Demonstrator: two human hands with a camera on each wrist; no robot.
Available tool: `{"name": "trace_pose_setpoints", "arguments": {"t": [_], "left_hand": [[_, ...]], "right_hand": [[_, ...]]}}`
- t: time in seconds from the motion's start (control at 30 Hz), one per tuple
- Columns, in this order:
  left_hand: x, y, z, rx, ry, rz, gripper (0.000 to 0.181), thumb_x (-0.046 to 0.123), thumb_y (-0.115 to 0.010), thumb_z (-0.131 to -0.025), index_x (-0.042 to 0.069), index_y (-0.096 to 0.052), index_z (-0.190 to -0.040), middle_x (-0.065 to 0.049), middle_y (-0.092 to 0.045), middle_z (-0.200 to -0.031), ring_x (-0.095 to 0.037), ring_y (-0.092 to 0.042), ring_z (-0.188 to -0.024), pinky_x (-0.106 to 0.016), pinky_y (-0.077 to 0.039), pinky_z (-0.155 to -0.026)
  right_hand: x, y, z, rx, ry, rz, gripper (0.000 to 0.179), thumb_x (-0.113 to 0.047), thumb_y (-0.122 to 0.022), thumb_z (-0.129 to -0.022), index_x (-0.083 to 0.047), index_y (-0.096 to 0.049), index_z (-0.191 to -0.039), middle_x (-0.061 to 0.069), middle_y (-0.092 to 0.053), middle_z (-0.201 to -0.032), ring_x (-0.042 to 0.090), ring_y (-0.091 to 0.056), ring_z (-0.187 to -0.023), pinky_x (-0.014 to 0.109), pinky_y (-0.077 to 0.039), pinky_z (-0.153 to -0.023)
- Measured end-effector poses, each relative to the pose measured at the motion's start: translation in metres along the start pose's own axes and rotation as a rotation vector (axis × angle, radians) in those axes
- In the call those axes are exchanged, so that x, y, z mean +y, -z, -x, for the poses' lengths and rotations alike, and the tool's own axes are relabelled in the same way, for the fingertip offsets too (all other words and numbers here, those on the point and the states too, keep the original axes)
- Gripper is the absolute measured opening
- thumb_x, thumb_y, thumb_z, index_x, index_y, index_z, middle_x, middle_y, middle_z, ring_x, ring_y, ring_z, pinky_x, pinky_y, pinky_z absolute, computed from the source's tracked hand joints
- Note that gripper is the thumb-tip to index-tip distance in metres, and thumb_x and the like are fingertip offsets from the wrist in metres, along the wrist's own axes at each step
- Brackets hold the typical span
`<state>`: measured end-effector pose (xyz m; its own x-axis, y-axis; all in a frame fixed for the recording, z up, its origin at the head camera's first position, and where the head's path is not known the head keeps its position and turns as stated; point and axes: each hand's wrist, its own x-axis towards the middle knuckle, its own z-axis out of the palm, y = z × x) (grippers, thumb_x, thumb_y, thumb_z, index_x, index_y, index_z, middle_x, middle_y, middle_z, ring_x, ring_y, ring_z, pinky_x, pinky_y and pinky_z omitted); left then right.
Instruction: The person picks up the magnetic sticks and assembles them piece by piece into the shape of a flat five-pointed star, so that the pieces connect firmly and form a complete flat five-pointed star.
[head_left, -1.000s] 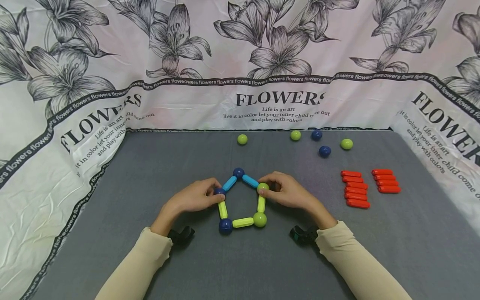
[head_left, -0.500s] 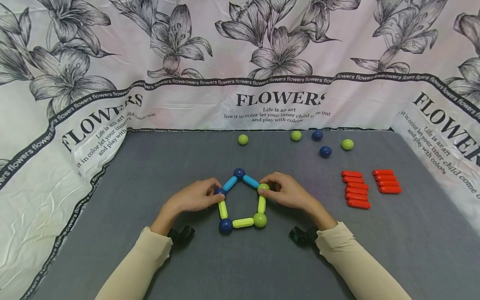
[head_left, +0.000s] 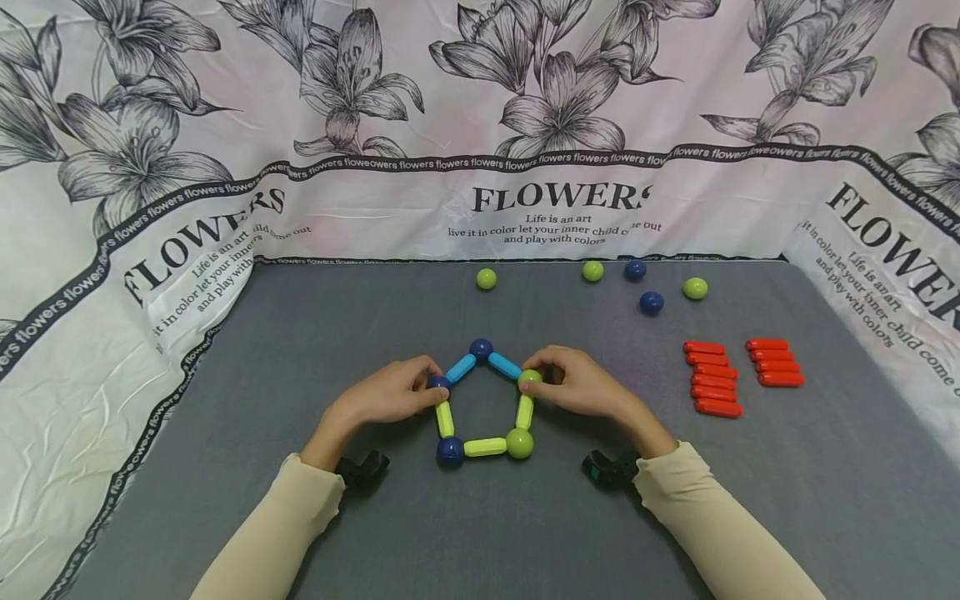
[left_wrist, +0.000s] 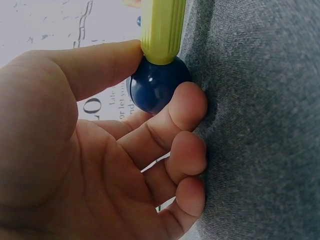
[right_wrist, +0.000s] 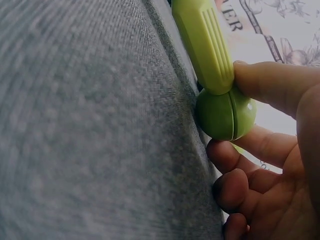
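A five-sided ring of balls and rods lies on the grey cloth. At its top is a dark blue ball point(head_left: 481, 349), joined to two light blue rods point(head_left: 461, 367). Yellow-green rods point(head_left: 485, 447) form the sides and bottom, with a blue ball point(head_left: 450, 451) and a green ball point(head_left: 519, 443) at the lower corners. My left hand point(head_left: 390, 388) pinches the left corner's blue ball point(left_wrist: 155, 85) between thumb and fingers. The right corner's green ball point(right_wrist: 225, 115) is pinched by my right hand point(head_left: 577, 382), its thumb beside the yellow-green rod point(right_wrist: 205, 45).
Several red rods point(head_left: 714, 382) lie in two stacks at the right. Toward the back edge are loose green balls point(head_left: 486, 279) and blue balls point(head_left: 651, 303). A flower-printed white curtain point(head_left: 375, 208) hangs behind the grey table surface point(head_left: 337, 533).
The ring's right corner has shifted slightly to the right with my right hand, and its top ball has moved slightly toward me. Both hands keep their pinch.
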<state>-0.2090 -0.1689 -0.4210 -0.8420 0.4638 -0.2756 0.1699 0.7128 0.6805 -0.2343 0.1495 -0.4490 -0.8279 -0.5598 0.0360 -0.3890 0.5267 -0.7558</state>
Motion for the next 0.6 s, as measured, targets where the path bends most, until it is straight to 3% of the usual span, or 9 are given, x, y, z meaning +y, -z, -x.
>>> {"name": "trace_pose_setpoints", "arguments": {"t": [0.6], "left_hand": [[-0.0004, 0.0003, 0.001, -0.009, -0.005, -0.003, 0.038, 0.031, -0.061, -0.102, 0.007, -0.058, -0.132, -0.001, -0.059, -0.076, -0.014, -0.05, -0.061, -0.03, -0.037, -0.057]], "right_hand": [[0.0004, 0.0017, 0.0, -0.008, -0.004, 0.002, 0.026, -0.028, -0.074, -0.095, -0.012, -0.074, -0.115, 0.002, -0.068, -0.095, 0.011, -0.054, -0.065, 0.026, -0.047, -0.062]]}}
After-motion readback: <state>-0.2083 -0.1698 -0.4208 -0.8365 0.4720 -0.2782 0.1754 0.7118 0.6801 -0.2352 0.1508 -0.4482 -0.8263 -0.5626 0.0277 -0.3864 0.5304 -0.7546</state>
